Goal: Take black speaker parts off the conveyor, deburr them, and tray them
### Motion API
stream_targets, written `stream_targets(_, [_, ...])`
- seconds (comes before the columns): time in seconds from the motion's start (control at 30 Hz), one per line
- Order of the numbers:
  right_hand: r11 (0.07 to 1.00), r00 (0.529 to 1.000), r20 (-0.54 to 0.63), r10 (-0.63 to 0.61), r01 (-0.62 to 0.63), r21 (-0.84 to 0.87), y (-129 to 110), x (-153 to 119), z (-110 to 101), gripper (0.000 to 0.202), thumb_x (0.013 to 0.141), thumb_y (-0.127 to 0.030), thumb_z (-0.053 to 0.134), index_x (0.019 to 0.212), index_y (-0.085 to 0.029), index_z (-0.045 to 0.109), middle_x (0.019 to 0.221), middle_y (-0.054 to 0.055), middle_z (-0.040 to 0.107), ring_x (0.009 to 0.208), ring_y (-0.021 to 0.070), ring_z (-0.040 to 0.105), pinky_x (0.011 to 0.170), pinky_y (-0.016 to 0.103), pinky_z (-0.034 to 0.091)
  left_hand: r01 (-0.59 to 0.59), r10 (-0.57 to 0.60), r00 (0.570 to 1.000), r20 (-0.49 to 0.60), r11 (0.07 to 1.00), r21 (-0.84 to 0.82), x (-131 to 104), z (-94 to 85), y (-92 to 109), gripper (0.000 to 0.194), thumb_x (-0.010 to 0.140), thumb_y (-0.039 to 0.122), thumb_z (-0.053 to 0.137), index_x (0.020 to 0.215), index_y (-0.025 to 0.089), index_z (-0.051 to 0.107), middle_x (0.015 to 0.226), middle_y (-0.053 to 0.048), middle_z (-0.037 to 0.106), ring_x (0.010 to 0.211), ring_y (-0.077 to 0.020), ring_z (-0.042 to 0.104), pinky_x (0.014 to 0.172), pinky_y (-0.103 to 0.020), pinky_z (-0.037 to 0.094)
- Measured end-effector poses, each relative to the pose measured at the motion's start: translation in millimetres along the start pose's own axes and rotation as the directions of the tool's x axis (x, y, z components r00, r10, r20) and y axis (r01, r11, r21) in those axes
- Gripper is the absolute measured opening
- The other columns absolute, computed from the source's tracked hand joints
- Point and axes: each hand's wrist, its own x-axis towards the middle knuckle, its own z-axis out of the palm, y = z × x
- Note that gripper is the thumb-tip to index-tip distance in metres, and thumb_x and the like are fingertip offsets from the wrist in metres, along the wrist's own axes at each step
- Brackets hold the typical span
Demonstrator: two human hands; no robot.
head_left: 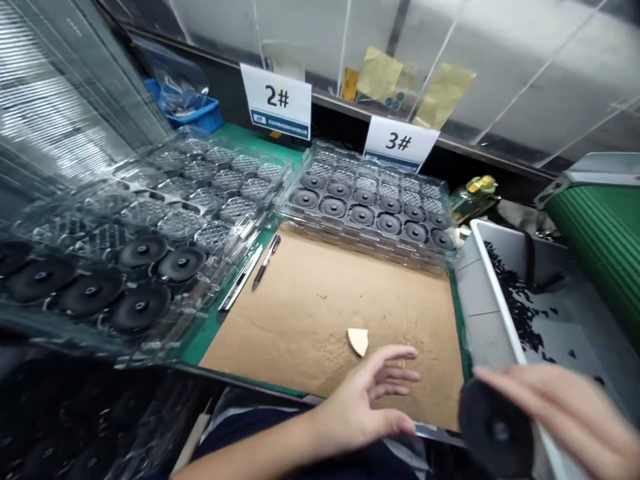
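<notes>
Near the front edge of the brown cardboard sheet (300, 293), my left hand (367, 397) hovers with its fingers apart and nothing in them. Just beyond it lies a small cream wedge-shaped piece (358, 341). At the lower right, my right hand (570, 413) is blurred by motion and grips a black round disc (495, 427) with a small hub in its middle. The disc is held by the near wall of the white bin (493, 287). The thumb's place behind the disc is hidden.
A clear tray (235, 213) at left holds several black discs; another clear tray (370, 247) at the back holds smaller ones. A pen (266, 263) and a utility knife (241, 279) lie left. Black scraps (520, 313) fill part of the bin. A green conveyor belt (595, 227) stands right.
</notes>
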Motion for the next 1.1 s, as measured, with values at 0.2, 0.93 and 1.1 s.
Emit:
stream_targets(0.2, [0.955, 0.976, 0.198, 0.087, -0.138, 0.263, -45, -39, 114, 0.065, 0.069, -0.042, 0.072, 0.128, -0.036, 0.046, 0.109, 0.006, 0.063, 0.096, 0.0261, 0.063, 0.074, 0.036, 0.058, 0.071, -0.073, 0.997, -0.019, 0.993, -0.098, -20, -11.6, -19, 0.065, 0.062, 0.027, 0.081, 0.121, 0.026, 0.054, 0.127, -0.01, 0.051, 0.121, -0.0281, 0.047, 0.101, -0.045, 0.038])
stream_targets(0.93, [0.922, 0.904, 0.213, 0.37, -0.386, 0.04, -40, 6, 199, 0.029, 0.089, -0.036, 0.05, 0.113, -0.021, 0.058, 0.09, 0.006, 0.049, 0.068, 0.0144, 0.054, 0.067, 0.032, 0.049, -0.219, -0.083, 0.771, -0.631, 0.896, -0.386, -29, -91.9, 21, 0.059, 0.073, 0.031, 0.073, 0.124, 0.03, 0.042, 0.133, -0.01, 0.049, 0.118, -0.0292, 0.052, 0.102, -0.044, 0.039])
stream_targets(1.1, [0.929, 0.919, 0.298, 0.259, -0.322, 0.184, -50, 1, 209, 0.021, 0.093, -0.028, 0.045, 0.104, -0.021, 0.062, 0.098, 0.006, 0.06, 0.082, 0.0141, 0.059, 0.074, 0.026, 0.05, -0.199, -0.07, 0.771, -0.633, 0.918, -0.344, -5, -100.9, 27, 0.06, 0.072, 0.03, 0.074, 0.124, 0.028, 0.044, 0.132, -0.011, 0.051, 0.119, -0.0295, 0.052, 0.105, -0.043, 0.038])
